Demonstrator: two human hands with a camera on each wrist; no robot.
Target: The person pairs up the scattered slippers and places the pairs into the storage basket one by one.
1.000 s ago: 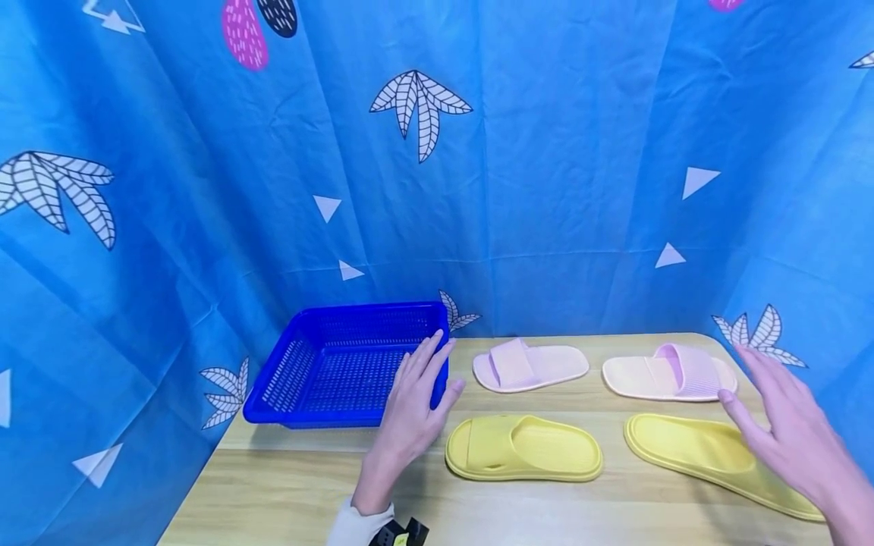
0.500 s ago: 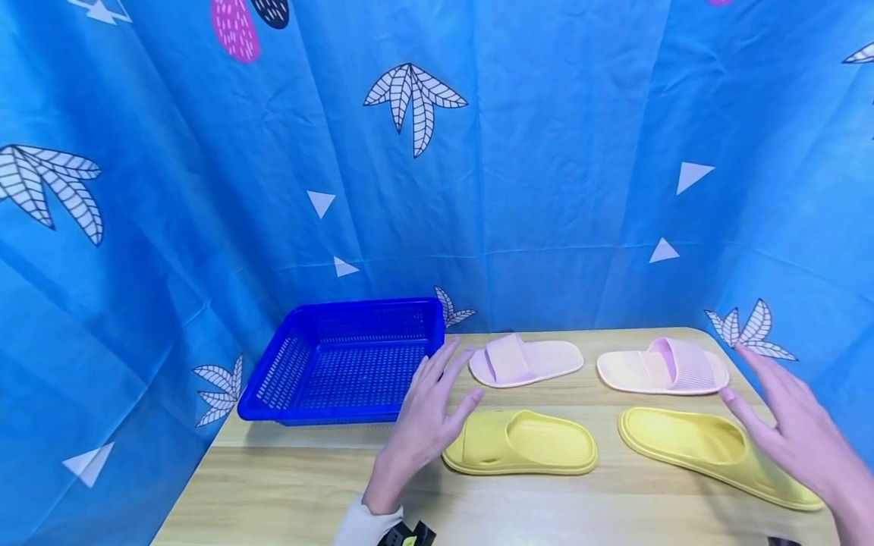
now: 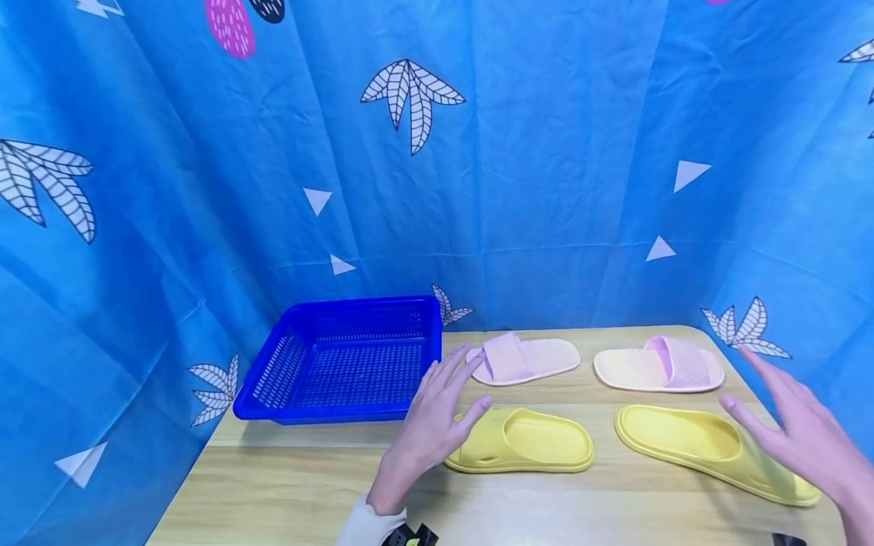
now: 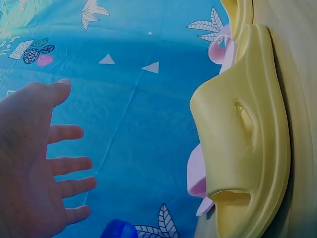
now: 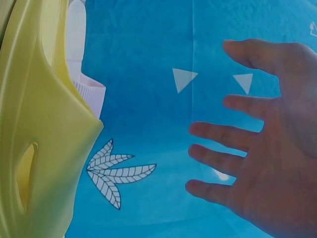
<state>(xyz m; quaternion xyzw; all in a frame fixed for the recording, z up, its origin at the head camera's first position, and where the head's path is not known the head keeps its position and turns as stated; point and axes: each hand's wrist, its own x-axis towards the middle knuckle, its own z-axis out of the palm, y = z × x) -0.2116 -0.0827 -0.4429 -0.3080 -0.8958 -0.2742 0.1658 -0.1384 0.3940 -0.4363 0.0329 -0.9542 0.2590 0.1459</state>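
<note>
In the head view my left hand [image 3: 432, 425] hovers with straight, spread fingers over the strap end of the left yellow slipper [image 3: 546, 441]. My right hand [image 3: 799, 432] is held in the air above the strap end of the right yellow slipper [image 3: 690, 436], its fingers extended. Neither hand holds anything; both wrist views show bare palms. Behind the yellow pair lie a left pink slipper [image 3: 546, 358] and a right pink slipper [image 3: 628, 369]. The left wrist view shows the yellow slipper [image 4: 223, 129] close by the left hand [image 4: 29, 163].
A blue plastic basket [image 3: 273, 416] with perforated sides stands at the left rear of the wooden table [image 3: 287, 485]. A blue patterned curtain [image 3: 546, 152] hangs behind and beside the table. A small dark object [image 3: 788, 540] shows at the bottom right edge.
My left hand has moved right, from beside the basket to over the left yellow slipper's strap end. The right hand stays nearly in place. The whole head view has shifted slightly.
</note>
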